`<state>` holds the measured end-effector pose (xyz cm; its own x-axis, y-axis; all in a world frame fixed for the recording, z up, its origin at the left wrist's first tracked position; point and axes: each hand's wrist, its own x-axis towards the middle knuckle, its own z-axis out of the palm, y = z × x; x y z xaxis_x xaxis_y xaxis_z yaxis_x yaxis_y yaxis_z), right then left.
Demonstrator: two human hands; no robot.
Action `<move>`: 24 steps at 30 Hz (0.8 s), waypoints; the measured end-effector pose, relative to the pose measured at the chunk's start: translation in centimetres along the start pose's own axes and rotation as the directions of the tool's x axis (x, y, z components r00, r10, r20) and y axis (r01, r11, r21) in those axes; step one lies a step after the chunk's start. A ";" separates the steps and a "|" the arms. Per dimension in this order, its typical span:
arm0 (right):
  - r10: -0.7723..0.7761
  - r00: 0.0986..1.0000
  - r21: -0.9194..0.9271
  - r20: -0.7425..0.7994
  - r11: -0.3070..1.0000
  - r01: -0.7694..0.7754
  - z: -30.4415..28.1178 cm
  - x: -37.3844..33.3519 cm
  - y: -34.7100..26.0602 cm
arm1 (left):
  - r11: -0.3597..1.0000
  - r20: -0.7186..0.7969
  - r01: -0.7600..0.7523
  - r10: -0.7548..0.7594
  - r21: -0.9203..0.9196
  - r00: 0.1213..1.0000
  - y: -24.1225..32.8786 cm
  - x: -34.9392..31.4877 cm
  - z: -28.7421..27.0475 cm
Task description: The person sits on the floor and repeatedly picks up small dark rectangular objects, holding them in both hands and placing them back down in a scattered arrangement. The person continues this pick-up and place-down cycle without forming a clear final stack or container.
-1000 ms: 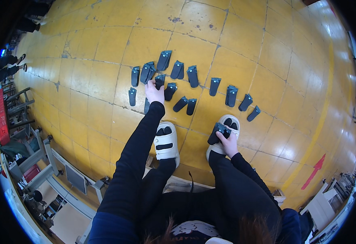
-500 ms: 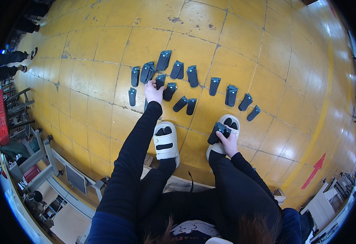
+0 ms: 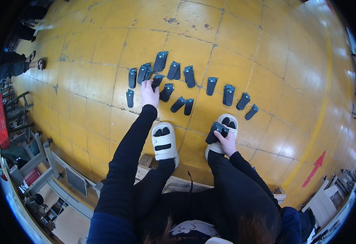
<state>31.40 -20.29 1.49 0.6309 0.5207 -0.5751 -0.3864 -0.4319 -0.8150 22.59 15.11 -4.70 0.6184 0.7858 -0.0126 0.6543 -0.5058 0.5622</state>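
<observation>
Flat black pieces with rounded ends and dark teal tops, like folded socks, lie in small stacks on the yellow floor [image 3: 84, 81]. My left hand [image 3: 150, 94] reaches down among them, its fingers and thumb closed around the lower end of a black piece [image 3: 157, 81]. Beside that hand are a stack [image 3: 144, 73] on the far side and another stack [image 3: 166, 92] to the right. Above my right slipper [image 3: 233, 132], my right hand [image 3: 226, 142] grips a bundle of black pieces [image 3: 214, 132], thumb on top.
My left slipper [image 3: 164, 142] stands right of my left forearm. Farther right lie more stacks [image 3: 228, 95]. A metal frame [image 3: 48, 156] and a red bin [image 3: 0, 120] are at the left. Another person's foot [image 3: 41, 64] shows at the far left. A red arrow [image 3: 315, 168] marks the floor.
The view has shifted slightly, moving the stacks a little left in the picture. Both hands stay at about the same places. The other person's feet at far left have come farther into view.
</observation>
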 end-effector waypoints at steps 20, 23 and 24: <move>-0.177 0.746 0.235 0.642 0.972 0.028 7.0 0.8 -17.7 | 0.058 0.873 0.882 0.187 -0.468 0.451 15.7 -10.5 -16.5; -0.134 0.734 0.185 0.666 0.983 0.011 6.8 0.9 -18.2 | 0.051 0.870 0.881 0.188 -0.471 0.455 15.5 -10.0 -16.9; -0.086 0.735 0.151 0.673 0.988 -0.023 6.6 0.7 -18.5 | 0.050 0.876 0.887 0.187 -0.460 0.444 15.4 -9.9 -17.0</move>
<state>34.50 -7.09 15.68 0.0439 0.9151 -0.4007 -0.4982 -0.3276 -0.8028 19.16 5.57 18.11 0.7783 -0.0575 -0.6253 0.3809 0.8349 0.3973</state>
